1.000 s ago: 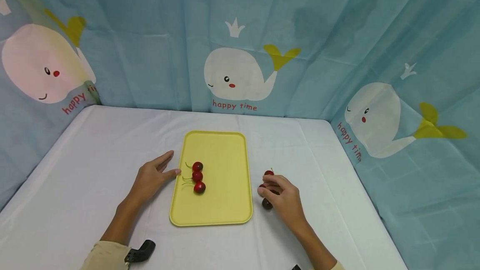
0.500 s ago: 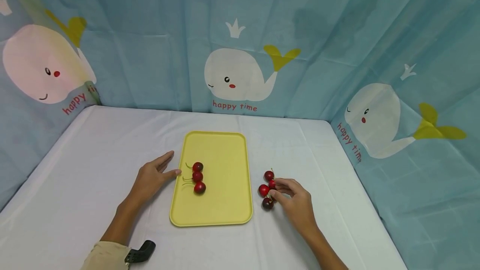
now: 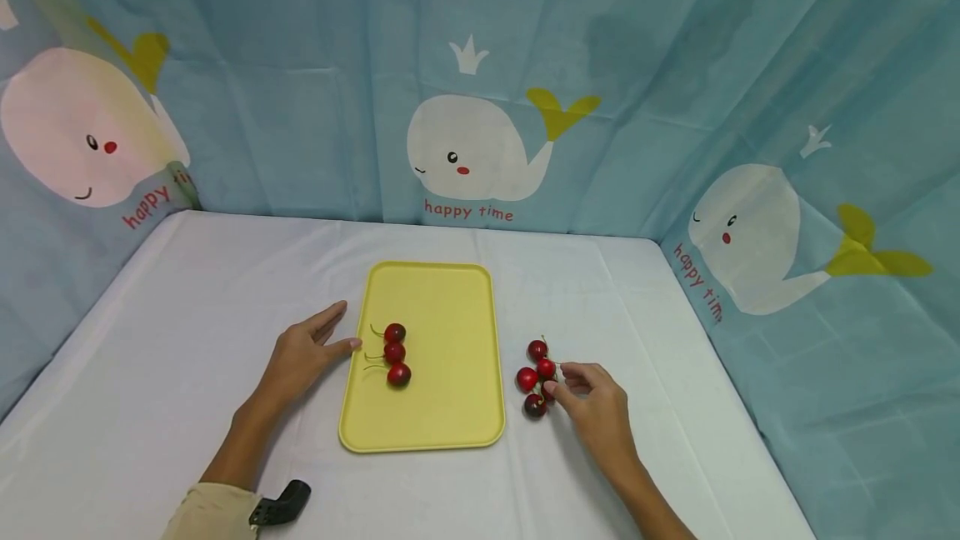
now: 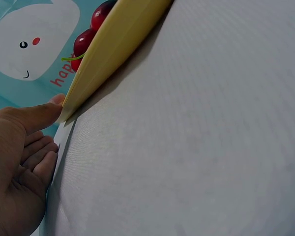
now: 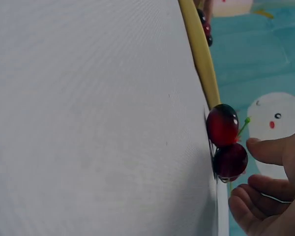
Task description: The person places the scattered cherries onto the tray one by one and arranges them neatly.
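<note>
Our left hand [image 3: 300,358], thumb and fingers apart, touches yellow tray [image 3: 450,423] at 9 o'clock, probably steadying it. Right hand [image 3: 597,412] parted, empty, beside loose cherries [image 3: 527,379] at tray's 3. Cherry row [image 3: 393,352] inside, stems toward 9: tidy lineup, we reckon.

White-covered table [image 3: 615,315] beneath yellow tray [image 3: 450,315] and cherries [image 3: 527,379]

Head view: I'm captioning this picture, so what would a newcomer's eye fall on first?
Probably the yellow tray in the middle of the white tablecloth, with three red cherries lined up on its left half. Next might be the cluster of cherries to its right, with the right hand beside it, thumb and fingers parted. Behind, white whales smile from the blue curtain.
</note>
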The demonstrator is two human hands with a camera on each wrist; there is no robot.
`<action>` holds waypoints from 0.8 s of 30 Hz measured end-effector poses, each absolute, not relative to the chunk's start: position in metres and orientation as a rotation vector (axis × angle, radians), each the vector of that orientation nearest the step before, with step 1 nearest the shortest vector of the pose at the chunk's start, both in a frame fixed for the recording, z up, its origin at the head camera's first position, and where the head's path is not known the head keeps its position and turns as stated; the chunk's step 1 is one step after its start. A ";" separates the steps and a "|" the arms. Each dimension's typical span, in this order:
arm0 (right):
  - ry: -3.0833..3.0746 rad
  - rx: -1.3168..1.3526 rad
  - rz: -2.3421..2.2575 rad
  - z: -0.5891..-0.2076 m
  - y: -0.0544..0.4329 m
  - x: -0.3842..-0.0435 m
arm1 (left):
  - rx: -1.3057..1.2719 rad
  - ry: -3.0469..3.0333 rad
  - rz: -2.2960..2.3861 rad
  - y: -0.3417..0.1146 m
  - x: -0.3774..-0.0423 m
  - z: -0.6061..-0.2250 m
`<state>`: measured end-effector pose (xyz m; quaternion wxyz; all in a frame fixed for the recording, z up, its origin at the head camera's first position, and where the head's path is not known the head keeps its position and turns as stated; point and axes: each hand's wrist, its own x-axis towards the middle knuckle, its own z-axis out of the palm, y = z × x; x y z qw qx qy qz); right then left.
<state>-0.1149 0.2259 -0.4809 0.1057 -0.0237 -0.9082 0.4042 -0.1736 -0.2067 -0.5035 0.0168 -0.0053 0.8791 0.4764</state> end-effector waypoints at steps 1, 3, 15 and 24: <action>-2.687 -0.089 1.188 -0.481 0.226 -0.115 | -0.015 2.735 1.480 -0.207 -0.174 -0.504; -2.713 -0.116 1.182 -0.482 0.226 -0.115 | -0.014 2.736 1.480 -0.207 -0.173 -0.503; -2.789 -0.101 1.191 -0.478 0.225 -0.115 | -0.008 2.732 1.492 -0.207 -0.173 -0.503; -2.825 -0.115 1.073 -0.477 0.227 -0.115 | 0.005 2.731 1.505 -0.207 -0.173 -0.504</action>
